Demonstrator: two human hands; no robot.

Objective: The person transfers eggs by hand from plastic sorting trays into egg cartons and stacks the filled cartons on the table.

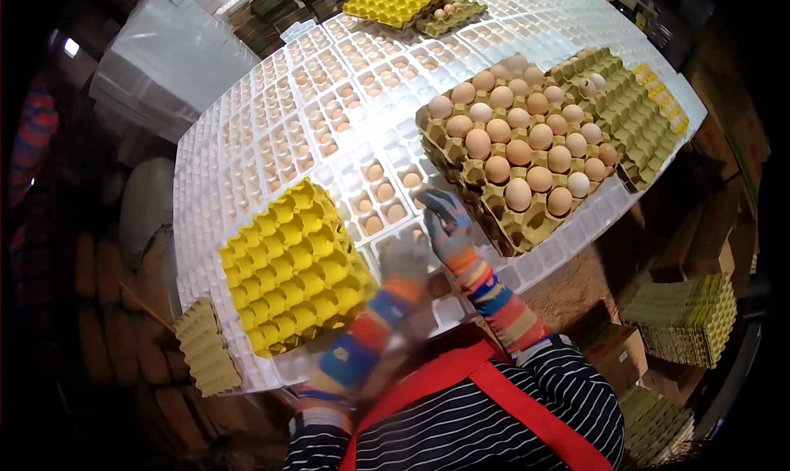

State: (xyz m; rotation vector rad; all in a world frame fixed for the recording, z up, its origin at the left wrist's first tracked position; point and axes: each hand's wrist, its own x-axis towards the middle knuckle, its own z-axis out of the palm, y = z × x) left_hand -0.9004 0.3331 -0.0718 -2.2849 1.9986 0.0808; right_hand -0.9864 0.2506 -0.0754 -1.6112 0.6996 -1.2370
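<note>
My left hand (403, 259), in a grey glove with a striped cuff, is smeared by motion over the near cells of the white egg tray (329, 175), and its fingers cannot be made out. Close to its right, my right hand (447, 224) has its gloved fingers stretched apart, with nothing seen in them. A few brown eggs (384, 193) sit in white cells just beyond the hands. To the right, a stack of brown pulp trays (496, 228) holds several eggs in its top tray. Yellow trays (288, 265) with bare cups are stacked at the left.
An olive pulp tray (638, 134) with a few eggs lies at the right. Another yellow tray stack (395, 0) stands at the far edge. A pulp tray (206, 348) leans at the left edge. More stacked trays (683, 319) and a cardboard box (613, 356) are below right.
</note>
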